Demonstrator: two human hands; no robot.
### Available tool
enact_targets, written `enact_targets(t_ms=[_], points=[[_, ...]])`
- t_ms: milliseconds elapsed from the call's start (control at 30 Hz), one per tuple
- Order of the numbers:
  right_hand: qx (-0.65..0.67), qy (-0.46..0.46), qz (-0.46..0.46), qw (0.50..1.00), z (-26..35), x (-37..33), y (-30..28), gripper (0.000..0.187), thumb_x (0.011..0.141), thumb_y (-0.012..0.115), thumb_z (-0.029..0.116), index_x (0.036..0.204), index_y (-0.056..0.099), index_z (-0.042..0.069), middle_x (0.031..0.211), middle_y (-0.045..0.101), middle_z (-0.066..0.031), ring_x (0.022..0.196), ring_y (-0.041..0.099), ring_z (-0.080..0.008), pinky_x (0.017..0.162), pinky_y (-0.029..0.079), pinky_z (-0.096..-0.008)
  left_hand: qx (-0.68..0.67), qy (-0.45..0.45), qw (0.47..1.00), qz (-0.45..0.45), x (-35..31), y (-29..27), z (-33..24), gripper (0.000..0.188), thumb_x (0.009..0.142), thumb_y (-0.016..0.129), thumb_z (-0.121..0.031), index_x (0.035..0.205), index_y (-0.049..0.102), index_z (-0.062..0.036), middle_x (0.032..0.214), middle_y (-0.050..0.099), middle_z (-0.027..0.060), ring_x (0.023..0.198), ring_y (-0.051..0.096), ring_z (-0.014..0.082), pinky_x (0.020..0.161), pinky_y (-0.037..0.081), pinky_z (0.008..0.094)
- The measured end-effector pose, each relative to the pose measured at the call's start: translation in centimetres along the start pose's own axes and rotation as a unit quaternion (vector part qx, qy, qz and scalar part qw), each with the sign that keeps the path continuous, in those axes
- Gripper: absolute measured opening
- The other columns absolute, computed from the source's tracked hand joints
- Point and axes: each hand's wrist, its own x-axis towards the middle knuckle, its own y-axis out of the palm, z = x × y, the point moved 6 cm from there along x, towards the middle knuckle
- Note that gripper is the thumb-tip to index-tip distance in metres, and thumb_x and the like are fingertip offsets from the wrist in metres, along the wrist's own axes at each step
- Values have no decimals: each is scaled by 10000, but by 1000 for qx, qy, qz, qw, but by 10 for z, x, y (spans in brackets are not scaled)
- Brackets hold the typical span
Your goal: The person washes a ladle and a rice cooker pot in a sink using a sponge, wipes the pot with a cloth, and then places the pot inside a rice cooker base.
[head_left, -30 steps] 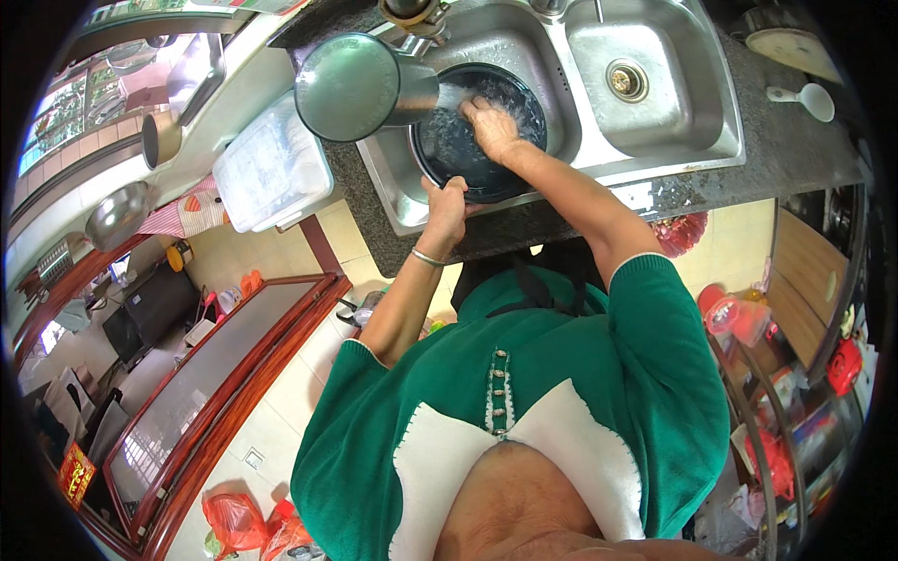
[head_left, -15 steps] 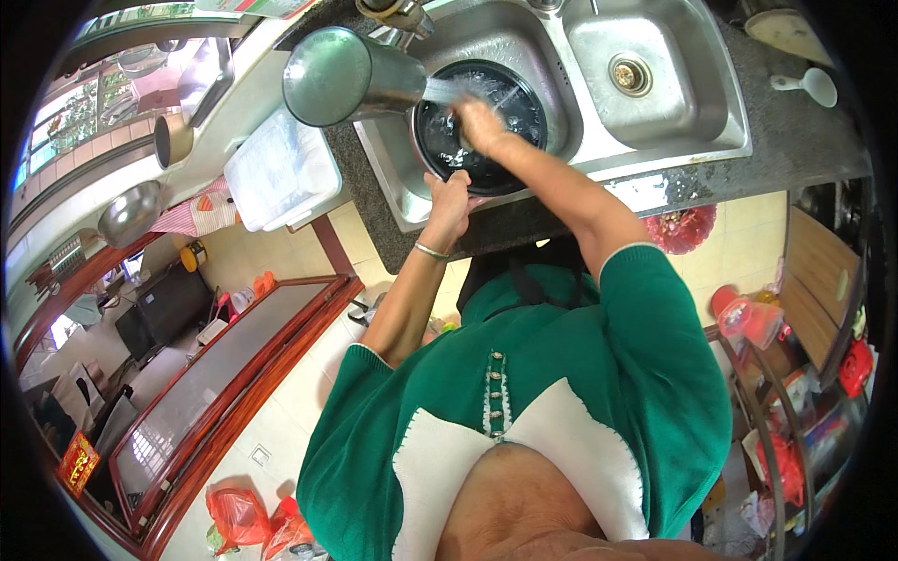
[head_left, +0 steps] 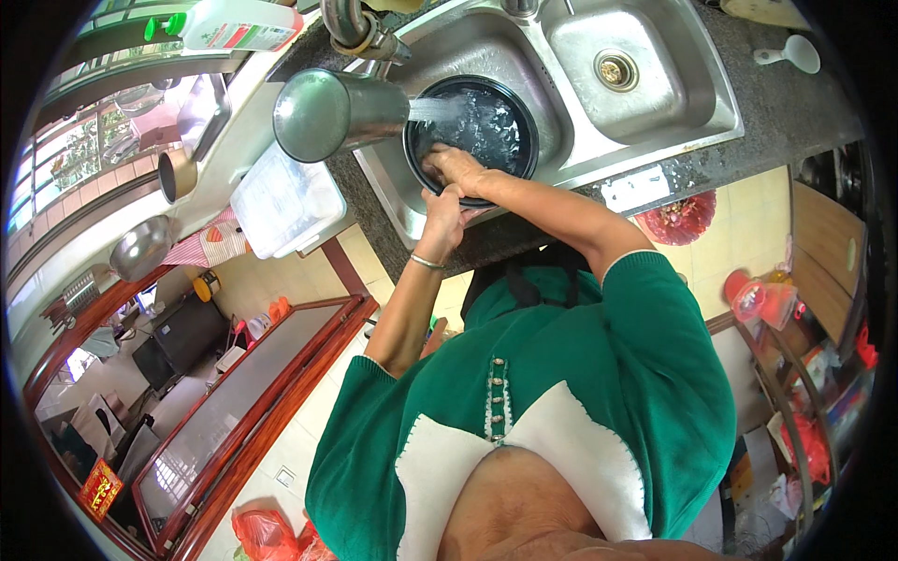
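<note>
A round black pot (head_left: pixel 500 154) sits in the left sink basin, wet inside and holding some water. A stream of water (head_left: pixel 436 110) runs into it from beside a large shiny metal cylinder (head_left: pixel 341 114). My left hand (head_left: pixel 445 213) is closed on the pot's near rim. Just above it, my right hand (head_left: pixel 456 169) reaches over the rim to the pot's near-left inner wall. Its fingers are curled and slightly blurred; what they hold, if anything, is hidden.
The right sink basin (head_left: pixel 655 103) has a round drain (head_left: pixel 616 70). A white scoop (head_left: pixel 797 54) lies on the dark counter at far right. Left of the sink stand a translucent plastic box (head_left: pixel 290 206) and a metal bowl (head_left: pixel 140 247). A pink basin (head_left: pixel 687 217) is below the counter edge.
My right hand has moved from the pot's middle toward its near-left wall, close to my left hand. The left hand keeps its hold on the rim. The view has shifted slightly.
</note>
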Motion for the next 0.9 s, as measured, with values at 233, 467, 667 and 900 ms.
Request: enact_targets(t_ms=[233,467,667,900], points=[[-29,83,-140,986,-14,37,-25,117,794,623,57,881,701,47,914,672,-230,871,652,-429,784,534,-496,0,10,1000,-13,-4,0,-1,690,818,523,-12,1344,77,5,1079,492,245,814,649,334,705,607,480],[-158,136,-116,971,-39,37,-44,161,812,621,82,907,710,-13,1087,656,-260,951,661,-432,845,534,-501,3,21,1000,-5,-18,11,-17,483,839,483,31,1181,144,70,1141,484,275,977,640,433,834,597,588],[-286,109,-21,952,-49,17,-51,263,843,577,38,1103,616,19,1041,691,-216,962,693,-376,827,569,-457,-3,16,1000,-16,-19,17,-21,545,821,491,7,1236,139,15,1150,425,281,896,644,416,740,627,529],[-199,192,125,953,-63,-17,-16,217,835,612,107,1015,675,2,1013,687,-253,990,671,-403,838,550,-473,25,16,1000,2,-16,16,-18,593,841,452,39,1272,46,82,1161,458,275,1030,611,417,866,580,597]])
